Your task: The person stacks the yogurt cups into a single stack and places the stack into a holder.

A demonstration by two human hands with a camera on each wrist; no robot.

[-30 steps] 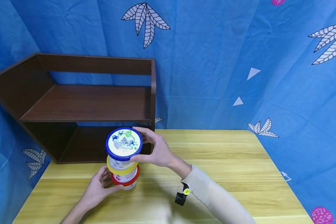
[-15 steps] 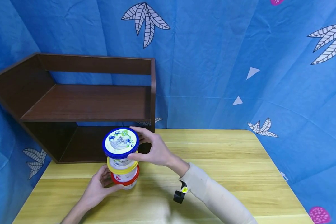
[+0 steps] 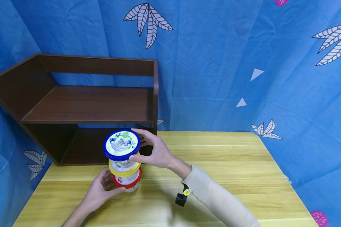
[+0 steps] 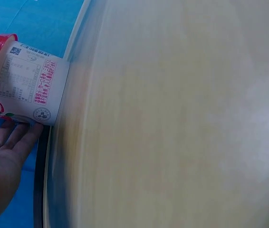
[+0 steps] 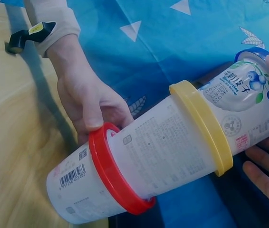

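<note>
Three white tubs stand stacked in one column on the wooden table (image 3: 221,176), in front of the lower opening of a dark brown two-tier shelf (image 3: 91,104) and near its right end. At the bottom is the red-lidded tub (image 5: 75,190), on it the yellow-lidded tub (image 5: 160,147), and on top the blue-lidded tub (image 3: 122,145), its lid printed with blueberries. The right hand (image 3: 157,153) grasps the blue-lidded tub—thumb at the near edge of the lid, fingers round the far side—and the right wrist view shows that tub's base meeting the yellow lid. The left hand (image 3: 96,190) grasps the red-lidded tub low down, its thumb against the red rim and its fingers on the opposite side. A black strap (image 3: 182,198) hangs from the light sleeve (image 3: 216,192) of the right arm. Behind everything hangs a blue curtain (image 3: 210,56) printed with white leaves.
</note>
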